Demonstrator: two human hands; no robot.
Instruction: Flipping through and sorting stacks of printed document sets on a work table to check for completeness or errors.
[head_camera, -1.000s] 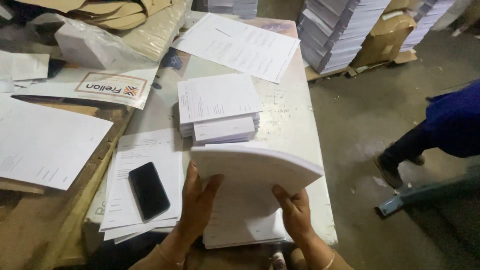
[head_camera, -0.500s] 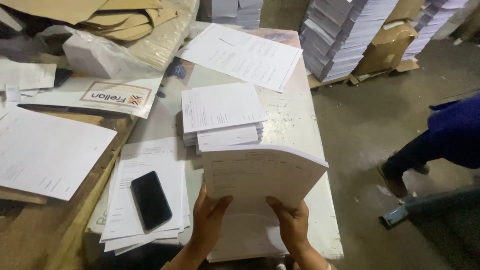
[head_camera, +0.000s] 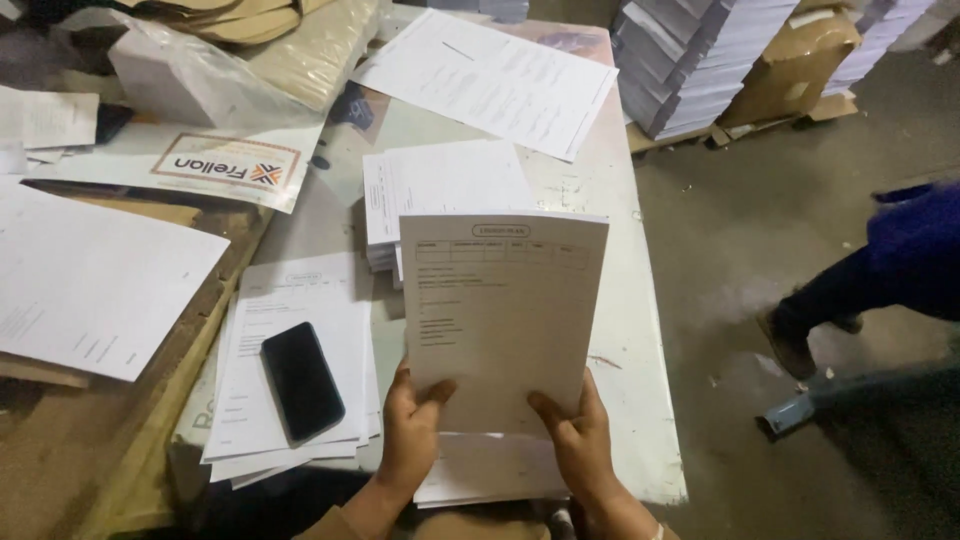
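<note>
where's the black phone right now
In the head view the black phone lies face up on a stack of printed sheets on the table, just left of the left hand.

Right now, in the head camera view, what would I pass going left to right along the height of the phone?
Large white sheet on the wooden bench → black phone lying on a paper pile → left hand → right hand, both holding up a printed form → bare table edge → another person's shoe.
</note>
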